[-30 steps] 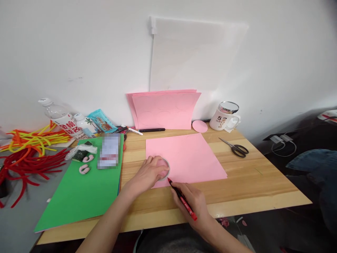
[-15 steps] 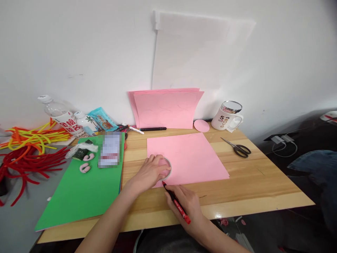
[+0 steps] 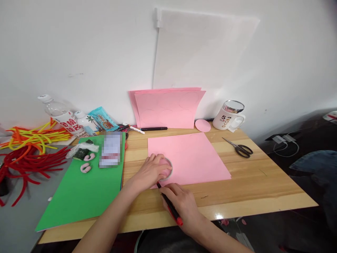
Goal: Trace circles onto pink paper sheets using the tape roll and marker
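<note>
My left hand [image 3: 152, 170] presses a round grey-rimmed ring [image 3: 171, 171] onto the lower left part of a pink sheet of paper [image 3: 195, 158]. The fingers curl over it, and pink shows inside the rim. In my right hand [image 3: 181, 202] is a black marker pen with a red end [image 3: 173, 212]. Its tip is at the near side of the ring, close to the sheet's lower edge. My left fingers partly hide the ring, so I cannot make out its exact kind.
Scissors [image 3: 240, 150] lie to the right, below a white mug [image 3: 226, 117]. A cut pink paper circle [image 3: 202, 125] lies near pink sheets [image 3: 168, 109] leaning on the wall. Leftward are a green sheet [image 3: 84, 193], a phone [image 3: 110, 149], bottles [image 3: 59, 112] and red pipe cleaners [image 3: 28, 165].
The marker's tip has moved left along the near side of the ring, with my right hand shifting left. My left hand stays on the ring.
</note>
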Tool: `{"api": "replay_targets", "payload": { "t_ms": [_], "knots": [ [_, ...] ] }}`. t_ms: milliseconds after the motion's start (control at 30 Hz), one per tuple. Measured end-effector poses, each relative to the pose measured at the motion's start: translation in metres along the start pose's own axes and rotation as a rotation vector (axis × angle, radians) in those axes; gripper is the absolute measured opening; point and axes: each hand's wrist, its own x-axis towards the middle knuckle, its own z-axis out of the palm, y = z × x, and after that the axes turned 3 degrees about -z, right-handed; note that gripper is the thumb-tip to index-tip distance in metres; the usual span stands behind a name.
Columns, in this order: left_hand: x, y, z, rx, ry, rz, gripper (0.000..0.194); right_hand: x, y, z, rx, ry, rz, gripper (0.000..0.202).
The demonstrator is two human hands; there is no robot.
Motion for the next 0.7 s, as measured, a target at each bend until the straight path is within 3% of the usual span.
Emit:
{"api": "replay_targets", "payload": {
  "t_ms": [267,400,533,700],
  "knots": [
    [0.000,-0.002,0.002,-0.021,0.019,0.025,0.027,-0.011,0.002,-0.018,0.028,0.035,0.022,0.035],
    [0.000,-0.002,0.006,-0.025,0.052,0.052,0.020,-0.012,0.011,-0.036,0.228,0.112,0.093,0.024],
    [-0.001,0.009,0.006,-0.062,0.040,-0.011,0.021,0.009,0.036,-0.058,0.475,0.331,0.286,0.018],
    [-0.006,0.027,0.007,-0.076,0.080,-0.074,0.026,0.061,0.062,-0.080,0.645,0.370,0.441,0.031]
  ]
}}
